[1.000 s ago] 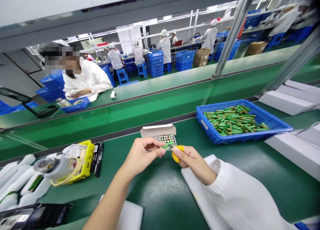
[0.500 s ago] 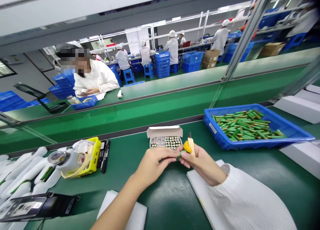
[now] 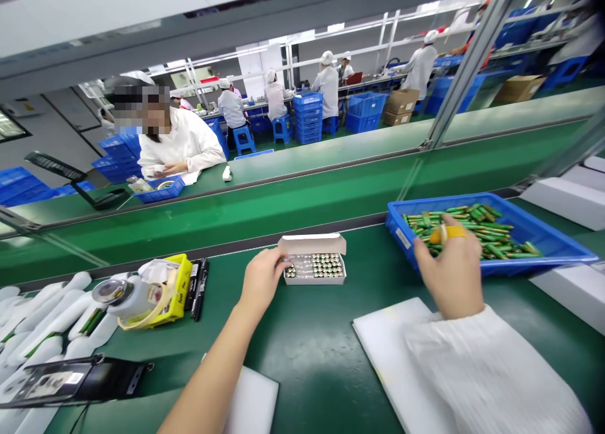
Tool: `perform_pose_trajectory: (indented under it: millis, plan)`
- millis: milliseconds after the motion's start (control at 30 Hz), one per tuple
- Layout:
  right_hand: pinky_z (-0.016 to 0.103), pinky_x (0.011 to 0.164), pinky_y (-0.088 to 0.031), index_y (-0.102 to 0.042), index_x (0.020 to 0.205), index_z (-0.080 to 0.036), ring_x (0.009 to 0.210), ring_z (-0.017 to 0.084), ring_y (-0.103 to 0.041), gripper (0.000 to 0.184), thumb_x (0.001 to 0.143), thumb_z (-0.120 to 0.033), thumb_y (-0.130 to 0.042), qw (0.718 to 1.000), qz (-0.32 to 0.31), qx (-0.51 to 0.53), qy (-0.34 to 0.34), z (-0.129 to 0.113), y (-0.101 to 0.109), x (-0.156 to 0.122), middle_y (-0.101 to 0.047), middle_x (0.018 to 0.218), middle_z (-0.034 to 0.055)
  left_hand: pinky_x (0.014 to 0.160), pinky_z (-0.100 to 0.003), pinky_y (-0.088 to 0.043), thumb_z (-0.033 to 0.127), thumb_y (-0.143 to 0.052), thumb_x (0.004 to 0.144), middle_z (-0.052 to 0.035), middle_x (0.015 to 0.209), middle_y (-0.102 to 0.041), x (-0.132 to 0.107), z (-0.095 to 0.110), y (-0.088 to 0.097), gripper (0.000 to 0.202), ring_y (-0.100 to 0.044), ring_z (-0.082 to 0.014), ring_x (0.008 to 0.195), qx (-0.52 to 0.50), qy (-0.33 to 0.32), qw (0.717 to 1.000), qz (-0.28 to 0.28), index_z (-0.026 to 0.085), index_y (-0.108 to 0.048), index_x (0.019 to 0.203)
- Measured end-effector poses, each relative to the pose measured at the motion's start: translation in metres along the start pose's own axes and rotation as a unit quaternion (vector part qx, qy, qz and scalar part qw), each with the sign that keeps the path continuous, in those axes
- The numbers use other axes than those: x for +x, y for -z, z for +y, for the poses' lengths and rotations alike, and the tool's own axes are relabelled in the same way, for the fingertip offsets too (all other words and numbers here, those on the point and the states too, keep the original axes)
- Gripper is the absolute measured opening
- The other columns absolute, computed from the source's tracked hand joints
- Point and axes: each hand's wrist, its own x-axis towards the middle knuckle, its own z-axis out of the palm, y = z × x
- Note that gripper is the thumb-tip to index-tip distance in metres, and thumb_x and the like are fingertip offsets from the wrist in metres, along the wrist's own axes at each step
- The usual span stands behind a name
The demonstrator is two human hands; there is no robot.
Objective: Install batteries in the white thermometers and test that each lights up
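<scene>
My left hand (image 3: 263, 275) is at the left end of a small white open box (image 3: 316, 281), its fingers pinched against the battery cells there; the held cell is mostly hidden by the fingertips. Round silver ends of several upright cells (image 3: 328, 265) show in the box's right half, beside a clear plastic insert (image 3: 300, 264). My right hand (image 3: 454, 273) is over the blue tray (image 3: 401, 240), its thumb and fingers reaching toward green batteries (image 3: 508, 237). A small yellow and cream tool (image 3: 443, 234) is held in it, partly covered by the fingers.
White foam sheets (image 3: 385, 333) lie in front. To the left are a yellow basket (image 3: 183, 286), black markers (image 3: 200, 289), a lidded container (image 3: 135, 302), a black stand (image 3: 89, 382) and white foam pieces (image 3: 51, 314). A co-worker (image 3: 182, 144) sits across the bench.
My hands were together around a green battery in front of the box. The left has moved left onto the box; the right has moved right to the blue tray with the yellow tool.
</scene>
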Motion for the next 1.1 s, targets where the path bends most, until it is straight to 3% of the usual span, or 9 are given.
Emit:
perform_pose_trajectory:
  millis: [67, 167, 300, 567, 667, 767, 867, 1000, 1100]
  plan:
    - [0.057, 0.104, -0.023, -0.049, 0.083, -0.016, 0.126, 0.043, -0.034, 0.018, 0.083, -0.034, -0.048, 1.000, -0.009, -0.007, 0.021, 0.012, -0.004, 0.002, -0.047, 0.124, 0.0282, 0.078, -0.031, -0.046, 0.011, -0.059, 0.081, -0.0035, 0.091, -0.067, 0.001, -0.002, -0.007, 0.011, -0.061, -0.0196, 0.087, 0.017, -0.024, 0.999, -0.028, 0.020, -0.065, 0.085]
    - [0.056, 0.101, -0.031, -0.046, 0.081, -0.018, 0.121, 0.040, -0.042, 0.026, 0.088, -0.042, -0.041, 0.999, -0.017, 0.026, 0.038, 0.011, -0.014, -0.008, -0.051, 0.120, 0.0272, 0.079, -0.031, -0.046, 0.010, -0.054, 0.084, -0.0046, 0.101, -0.063, 0.002, -0.002, -0.010, 0.019, -0.058, -0.0206, 0.093, 0.041, -0.043, 0.997, -0.057, 0.022, -0.067, 0.089]
    - [0.049, 0.099, -0.038, -0.046, 0.087, -0.018, 0.117, 0.032, -0.048, 0.027, 0.092, -0.043, -0.035, 0.994, -0.053, 0.063, 0.071, -0.008, -0.023, -0.025, -0.055, 0.117, 0.0204, 0.077, -0.033, -0.046, 0.013, -0.051, 0.087, -0.0062, 0.100, -0.059, 0.002, 0.002, -0.004, 0.020, -0.055, -0.0215, 0.092, 0.055, -0.036, 0.996, -0.067, 0.020, -0.063, 0.102]
    - [0.039, 0.089, -0.042, -0.050, 0.102, -0.019, 0.104, 0.024, -0.054, 0.027, 0.096, -0.039, -0.033, 0.959, -0.192, 0.196, 0.077, -0.043, -0.016, -0.045, -0.055, 0.113, 0.0123, 0.078, -0.037, -0.044, 0.014, -0.065, 0.077, -0.0052, 0.088, -0.059, 0.002, 0.008, -0.002, 0.008, -0.050, -0.0235, 0.088, -0.020, 0.007, 0.997, -0.079, 0.019, -0.068, 0.083]
    - [0.033, 0.076, -0.044, -0.052, 0.095, -0.020, 0.082, 0.019, -0.055, 0.028, 0.097, -0.042, -0.035, 0.923, -0.264, 0.277, 0.038, -0.047, -0.016, -0.051, -0.056, 0.091, 0.0066, 0.080, -0.037, -0.044, 0.016, -0.066, 0.077, -0.0045, 0.086, -0.061, 0.002, 0.008, -0.001, 0.004, -0.053, -0.0229, 0.089, -0.085, 0.054, 0.994, -0.042, 0.019, -0.068, 0.077]
    - [0.027, 0.057, -0.039, -0.046, 0.078, -0.020, 0.059, 0.013, -0.044, 0.037, 0.095, -0.051, -0.035, 0.846, -0.373, 0.378, -0.046, -0.049, -0.019, -0.059, -0.043, 0.065, -0.0010, 0.075, -0.036, -0.048, 0.022, -0.062, 0.080, -0.0061, 0.084, -0.065, 0.002, 0.011, 0.001, 0.008, -0.060, -0.0201, 0.078, -0.180, 0.113, 0.977, -0.011, 0.016, -0.066, 0.081]
    - [0.023, 0.045, -0.029, -0.043, 0.076, -0.019, 0.050, 0.009, -0.031, 0.043, 0.092, -0.059, -0.036, 0.784, -0.440, 0.431, -0.078, -0.054, -0.023, -0.067, -0.034, 0.061, -0.0042, 0.062, -0.032, -0.053, 0.033, -0.058, 0.082, -0.0075, 0.075, -0.068, 0.001, 0.021, 0.001, 0.024, -0.065, -0.0190, 0.066, -0.295, 0.157, 0.942, -0.027, 0.011, -0.063, 0.091]
    - [0.021, 0.042, -0.023, -0.048, 0.080, -0.017, 0.047, 0.007, -0.025, 0.043, 0.093, -0.056, -0.038, 0.732, -0.512, 0.443, -0.081, -0.063, -0.020, -0.072, -0.032, 0.057, -0.0060, 0.063, -0.030, -0.056, 0.038, -0.059, 0.080, -0.0095, 0.078, -0.071, -0.004, 0.041, -0.001, 0.036, -0.068, -0.0184, 0.066, -0.401, 0.173, 0.897, -0.067, 0.009, -0.063, 0.100]
    - [0.021, 0.041, -0.022, -0.052, 0.077, -0.015, 0.046, 0.007, -0.028, 0.046, 0.093, -0.056, -0.038, 0.727, -0.546, 0.411, -0.062, -0.066, -0.017, -0.072, -0.032, 0.053, -0.0059, 0.061, -0.025, -0.056, 0.038, -0.070, 0.072, -0.0085, 0.076, -0.072, -0.008, 0.053, -0.001, 0.035, -0.068, -0.0161, 0.064, -0.476, 0.199, 0.853, -0.081, 0.010, -0.068, 0.091]
